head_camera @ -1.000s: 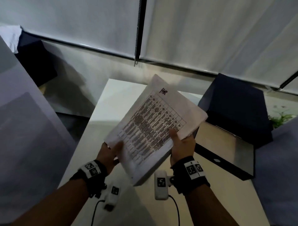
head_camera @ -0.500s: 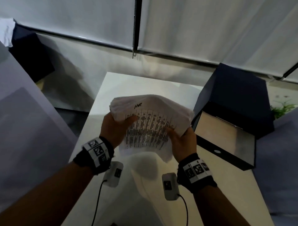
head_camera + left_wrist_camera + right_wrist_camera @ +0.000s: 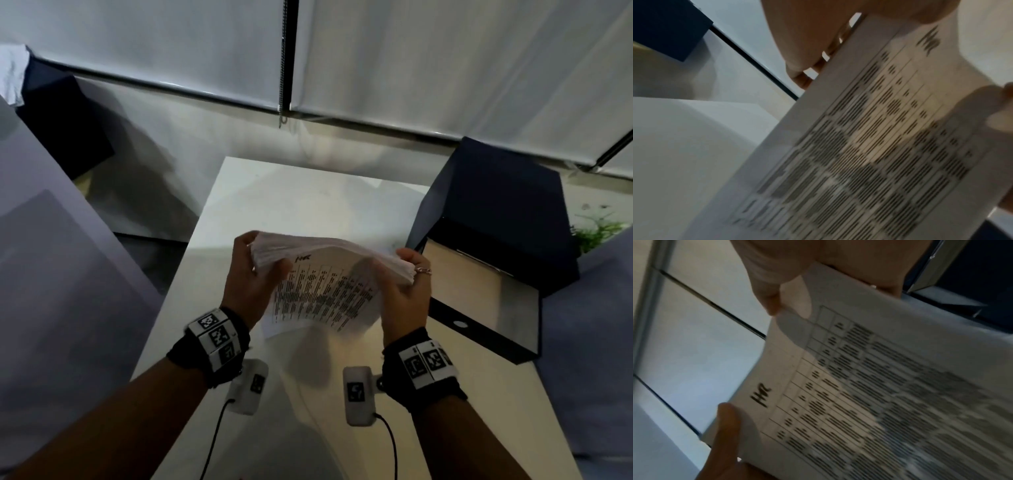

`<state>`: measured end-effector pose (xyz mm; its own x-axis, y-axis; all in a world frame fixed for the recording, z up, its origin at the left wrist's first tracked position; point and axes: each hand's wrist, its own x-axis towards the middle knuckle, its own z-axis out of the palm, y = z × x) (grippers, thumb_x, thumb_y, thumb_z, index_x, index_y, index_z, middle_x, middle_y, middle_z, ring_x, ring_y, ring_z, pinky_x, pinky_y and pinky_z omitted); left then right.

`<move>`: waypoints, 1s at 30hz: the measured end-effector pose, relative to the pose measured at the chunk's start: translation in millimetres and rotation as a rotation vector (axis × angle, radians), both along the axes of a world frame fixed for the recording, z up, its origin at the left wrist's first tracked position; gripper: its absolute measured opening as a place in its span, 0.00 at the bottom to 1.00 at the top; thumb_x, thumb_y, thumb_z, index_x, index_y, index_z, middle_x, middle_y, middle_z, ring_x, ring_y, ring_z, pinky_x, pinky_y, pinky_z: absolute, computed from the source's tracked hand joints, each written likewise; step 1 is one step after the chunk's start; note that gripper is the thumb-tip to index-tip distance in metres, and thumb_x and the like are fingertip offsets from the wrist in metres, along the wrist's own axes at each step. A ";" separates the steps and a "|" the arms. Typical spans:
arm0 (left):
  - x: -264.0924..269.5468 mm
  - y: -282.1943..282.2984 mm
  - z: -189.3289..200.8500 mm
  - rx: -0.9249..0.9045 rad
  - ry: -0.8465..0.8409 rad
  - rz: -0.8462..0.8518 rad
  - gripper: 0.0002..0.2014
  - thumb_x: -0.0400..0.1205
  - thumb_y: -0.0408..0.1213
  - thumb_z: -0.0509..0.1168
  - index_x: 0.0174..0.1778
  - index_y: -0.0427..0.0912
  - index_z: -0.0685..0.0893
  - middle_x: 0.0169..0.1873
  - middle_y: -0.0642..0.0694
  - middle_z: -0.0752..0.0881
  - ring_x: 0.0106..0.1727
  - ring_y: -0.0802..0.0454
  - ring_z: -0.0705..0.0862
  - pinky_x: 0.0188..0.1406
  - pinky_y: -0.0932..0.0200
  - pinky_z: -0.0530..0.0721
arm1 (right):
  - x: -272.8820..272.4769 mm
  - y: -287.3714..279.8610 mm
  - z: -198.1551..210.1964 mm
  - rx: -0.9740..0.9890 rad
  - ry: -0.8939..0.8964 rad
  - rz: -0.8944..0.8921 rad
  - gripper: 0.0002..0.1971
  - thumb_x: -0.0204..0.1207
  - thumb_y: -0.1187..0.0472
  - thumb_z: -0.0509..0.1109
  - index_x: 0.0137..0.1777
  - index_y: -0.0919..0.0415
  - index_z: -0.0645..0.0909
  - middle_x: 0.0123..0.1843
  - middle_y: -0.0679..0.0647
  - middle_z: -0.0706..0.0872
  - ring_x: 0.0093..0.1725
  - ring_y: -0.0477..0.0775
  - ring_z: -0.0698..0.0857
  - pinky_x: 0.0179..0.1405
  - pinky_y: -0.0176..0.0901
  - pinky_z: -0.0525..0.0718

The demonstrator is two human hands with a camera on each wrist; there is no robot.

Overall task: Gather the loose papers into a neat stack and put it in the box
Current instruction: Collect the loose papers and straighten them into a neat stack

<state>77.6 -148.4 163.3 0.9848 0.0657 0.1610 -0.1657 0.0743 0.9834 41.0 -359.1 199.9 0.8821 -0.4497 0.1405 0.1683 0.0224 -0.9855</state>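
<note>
I hold a stack of printed papers point(image 3: 325, 284) upright over the white table point(image 3: 308, 195), its top edge facing me and bowed. My left hand point(image 3: 251, 270) grips the stack's left side, thumb on the printed front sheet. My right hand point(image 3: 407, 281) grips the right side, a ring on one finger. Both wrist views show the front sheet point(image 3: 879, 146) with a table of text point(image 3: 869, 394) held between thumb and fingers. The dark box point(image 3: 486, 301) lies open to the right of the stack, with a tan floor inside and its lid raised behind.
Window blinds point(image 3: 411, 61) and a sill run along the back. A grey partition point(image 3: 61, 274) stands on the left, another grey surface point(image 3: 589, 325) on the right. A dark object point(image 3: 58, 126) sits at the far left. A small plant point(image 3: 596, 229) shows behind the box.
The stack went from a flat, tilted hold to standing on edge and came lower towards the table. Both hands slid to its two sides.
</note>
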 end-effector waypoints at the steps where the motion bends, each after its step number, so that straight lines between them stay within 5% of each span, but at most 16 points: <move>1: 1.0 -2.5 5.3 -0.046 -0.025 0.010 0.44 0.65 0.65 0.75 0.67 0.41 0.69 0.46 0.50 0.84 0.41 0.61 0.88 0.39 0.63 0.87 | 2.7 1.1 4.4 0.004 -0.027 -0.029 0.17 0.74 0.65 0.75 0.58 0.62 0.73 0.43 0.50 0.82 0.35 0.34 0.84 0.33 0.29 0.82; 5: 11.4 -14.9 28.3 -0.108 -0.056 0.143 0.22 0.80 0.48 0.68 0.66 0.42 0.73 0.38 0.54 0.83 0.35 0.62 0.83 0.36 0.64 0.82 | 15.1 3.8 17.4 0.051 -0.023 -0.125 0.07 0.80 0.68 0.68 0.56 0.61 0.78 0.37 0.46 0.84 0.33 0.36 0.85 0.32 0.31 0.82; 8: 23.0 -17.6 34.2 -0.137 -0.002 0.222 0.10 0.85 0.35 0.63 0.62 0.43 0.77 0.39 0.48 0.83 0.35 0.58 0.83 0.35 0.61 0.82 | 19.7 3.9 18.9 0.069 -0.014 -0.131 0.09 0.82 0.68 0.61 0.54 0.56 0.79 0.42 0.53 0.89 0.42 0.49 0.88 0.40 0.39 0.85; 12: 32.3 -20.5 36.5 -0.117 0.023 0.231 0.09 0.86 0.32 0.61 0.61 0.40 0.79 0.36 0.49 0.83 0.34 0.57 0.82 0.32 0.65 0.81 | 20.3 6.1 18.1 -0.044 -0.014 -0.129 0.12 0.81 0.67 0.61 0.54 0.48 0.79 0.54 0.53 0.87 0.53 0.50 0.85 0.49 0.38 0.84; 15: 38.4 -20.3 36.9 -0.098 0.031 0.226 0.10 0.85 0.34 0.61 0.61 0.41 0.80 0.37 0.47 0.83 0.35 0.56 0.81 0.34 0.65 0.81 | 22.0 3.1 19.6 -0.030 -0.044 -0.167 0.14 0.82 0.69 0.59 0.57 0.48 0.77 0.54 0.54 0.86 0.53 0.49 0.85 0.52 0.40 0.83; 20: 43.1 -26.5 38.3 -0.013 0.009 0.209 0.14 0.81 0.33 0.67 0.63 0.42 0.79 0.38 0.47 0.82 0.33 0.61 0.80 0.33 0.68 0.80 | 24.2 8.3 15.5 -0.038 -0.011 -0.150 0.15 0.78 0.60 0.71 0.57 0.43 0.72 0.53 0.54 0.86 0.49 0.50 0.87 0.44 0.35 0.85; 23: 49.6 -24.3 38.7 -0.028 0.038 0.240 0.12 0.81 0.32 0.65 0.61 0.43 0.80 0.36 0.47 0.81 0.35 0.58 0.78 0.35 0.66 0.78 | 26.6 5.7 16.3 -0.062 -0.014 -0.192 0.12 0.80 0.63 0.64 0.57 0.44 0.72 0.52 0.54 0.87 0.50 0.49 0.87 0.44 0.33 0.83; 27: 53.9 -21.5 40.7 0.007 0.036 0.237 0.08 0.82 0.31 0.61 0.54 0.41 0.83 0.29 0.47 0.77 0.29 0.56 0.73 0.27 0.65 0.73 | 25.1 5.2 14.2 -0.073 -0.002 -0.203 0.13 0.83 0.64 0.57 0.58 0.44 0.74 0.49 0.51 0.88 0.51 0.52 0.87 0.55 0.52 0.87; 30: 50.2 -19.5 43.8 -0.006 0.016 0.194 0.07 0.81 0.38 0.62 0.52 0.44 0.83 0.32 0.43 0.76 0.32 0.51 0.73 0.31 0.56 0.74 | 22.8 5.6 14.4 -0.006 -0.019 -0.186 0.12 0.81 0.60 0.58 0.61 0.47 0.74 0.47 0.54 0.88 0.50 0.54 0.87 0.56 0.57 0.86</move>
